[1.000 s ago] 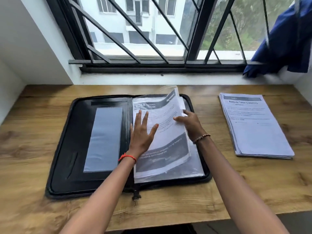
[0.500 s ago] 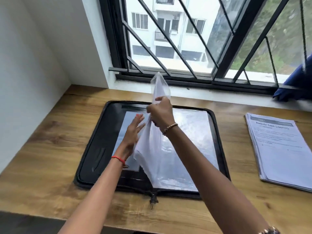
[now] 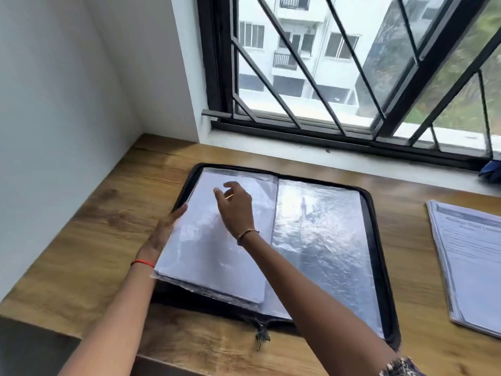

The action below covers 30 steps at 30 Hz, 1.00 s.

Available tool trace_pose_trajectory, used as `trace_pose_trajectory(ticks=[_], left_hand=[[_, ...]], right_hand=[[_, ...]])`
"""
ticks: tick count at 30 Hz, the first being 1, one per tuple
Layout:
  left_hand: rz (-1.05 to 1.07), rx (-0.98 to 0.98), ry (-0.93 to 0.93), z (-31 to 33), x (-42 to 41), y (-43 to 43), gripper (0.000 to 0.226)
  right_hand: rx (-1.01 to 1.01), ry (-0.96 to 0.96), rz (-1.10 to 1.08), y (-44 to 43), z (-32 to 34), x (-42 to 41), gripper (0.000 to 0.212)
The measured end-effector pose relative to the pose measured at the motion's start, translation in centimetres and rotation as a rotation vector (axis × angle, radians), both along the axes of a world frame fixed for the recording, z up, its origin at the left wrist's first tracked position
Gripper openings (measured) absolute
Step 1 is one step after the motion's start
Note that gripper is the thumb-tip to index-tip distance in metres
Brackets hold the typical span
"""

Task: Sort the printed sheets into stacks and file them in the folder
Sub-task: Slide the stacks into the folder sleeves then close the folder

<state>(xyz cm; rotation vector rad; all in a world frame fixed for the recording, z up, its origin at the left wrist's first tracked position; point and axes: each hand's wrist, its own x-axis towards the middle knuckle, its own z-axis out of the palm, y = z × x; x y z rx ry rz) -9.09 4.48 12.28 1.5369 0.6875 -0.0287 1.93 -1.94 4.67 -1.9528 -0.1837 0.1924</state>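
A black zip folder [image 3: 187, 301] lies open on the wooden desk [image 3: 103, 226]. On its left half rests a turned-over plastic sleeve [image 3: 214, 256] holding white sheets, blank side up. The right half shows an empty shiny clear sleeve [image 3: 320, 240]. My left hand [image 3: 165, 234] lies along the left edge of the filled sleeve with fingers straight. Just above that sleeve's upper part my right hand [image 3: 235, 204] hovers, fingers relaxed, holding nothing. A stack of printed sheets [image 3: 471, 261] sits on the desk to the right of the folder.
A barred window [image 3: 339, 77] with a white sill runs along the back of the desk. A white wall [image 3: 54, 104] closes off the left side. Blue cloth [image 3: 492, 170] shows at the far right on the sill. The desk's front edge is close to me.
The filled sleeve, lifted upright by my right hand half a second ago, now lies flat on the folder's left half. My right hand has let it go. My view has shifted left.
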Motion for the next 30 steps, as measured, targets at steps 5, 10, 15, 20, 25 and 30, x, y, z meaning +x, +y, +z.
trace_pose_trajectory(ticks=[5, 10, 15, 20, 25, 30], left_hand=[[-0.082, -0.227, 0.038, -8.9, 4.2, 7.4, 0.092], [0.014, -0.129, 0.017, -13.2, 7.2, 9.7, 0.062], [0.033, 0.452, -0.044, -14.3, 9.2, 8.0, 0.051], [-0.237, 0.9, -0.023, -16.7, 9.0, 4.6, 0.061], [-0.338, 1.156, 0.088, -18.5, 8.4, 3.5, 0.072], [-0.326, 1.192, 0.11, -18.7, 8.5, 3.4, 0.074]], right_hand=[[-0.397, -0.001, -0.026, -5.6, -5.7, 1.2, 0.064], [-0.639, -0.024, 0.085, -6.3, -8.7, 0.7, 0.087], [-0.762, -0.153, 0.045, -4.8, -10.2, 0.6, 0.096], [-0.741, -0.154, 0.059, -4.6, -10.5, 0.8, 0.096], [-0.678, -0.178, 0.093, -5.8, -10.6, 1.0, 0.109], [-0.543, -0.2, 0.145, -7.7, -10.5, 1.1, 0.099]])
